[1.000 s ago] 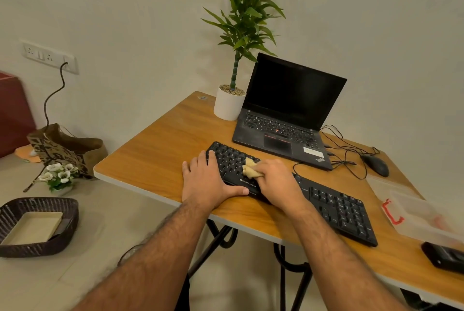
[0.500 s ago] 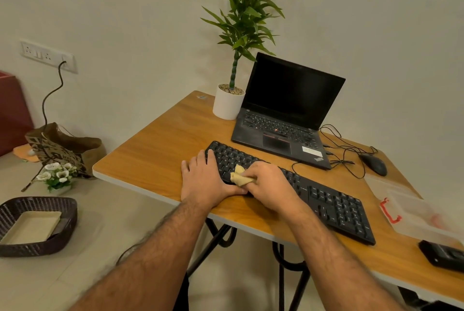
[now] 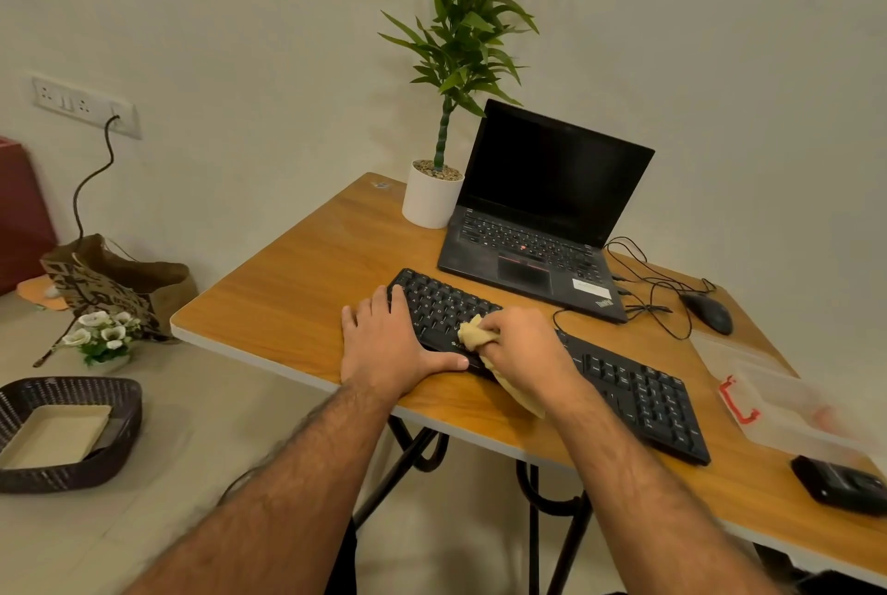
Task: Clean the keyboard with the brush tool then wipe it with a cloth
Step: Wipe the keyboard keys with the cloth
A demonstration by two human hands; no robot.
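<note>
Your right grip (image 3: 521, 345) is clenched around the bunched cloth (image 3: 475, 336), while your left grip (image 3: 391, 345) lies flat and released, steadying the keyboard (image 3: 624, 378) on the bench (image 3: 297, 287). I judge the keyboard light and stiff, so it slides easily; the cloth is soft, so hold it bunched.

This is looking like a small home office corner. Beyond the hands (image 3: 393, 345), an open laptop (image 3: 542, 215) is sitting on a wooden folding desk (image 3: 297, 287), with a potted plant (image 3: 437, 191) standing just left of it and a wired mouse (image 3: 708, 312) lying off to the right. Left of the hands, a wall socket (image 3: 81, 105) is feeding a cable down to a paper bag (image 3: 120, 282) resting on the tiled floor beside a woven basket (image 3: 67, 431).
</note>
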